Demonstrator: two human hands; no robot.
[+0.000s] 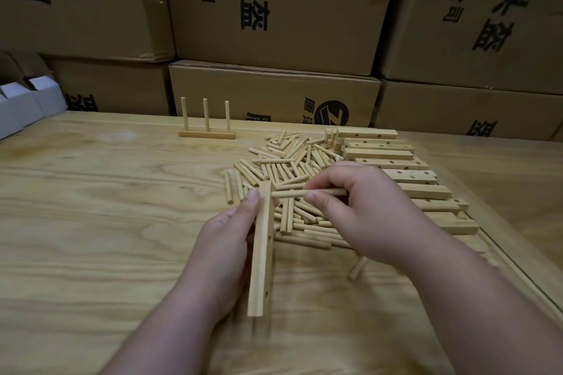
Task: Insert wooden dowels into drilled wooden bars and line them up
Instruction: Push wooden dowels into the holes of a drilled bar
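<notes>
My left hand (225, 240) grips a drilled wooden bar (261, 256) held on end above the table, its holes facing right. My right hand (362, 207) pinches a wooden dowel (292, 193) lying level, its left tip close to the top of the bar's drilled face. Under both hands lies a loose heap of dowels (283, 167). At the far side of the table stands a finished bar (207, 134) with three upright dowels in it. A row of empty drilled bars (396, 164) lies to the right of the heap.
The wooden table (91, 207) has a raised right edge. Stacked cardboard boxes (274, 94) wall off the back. White open boxes (27, 100) sit at the far left. One stray dowel (357, 268) lies under my right wrist.
</notes>
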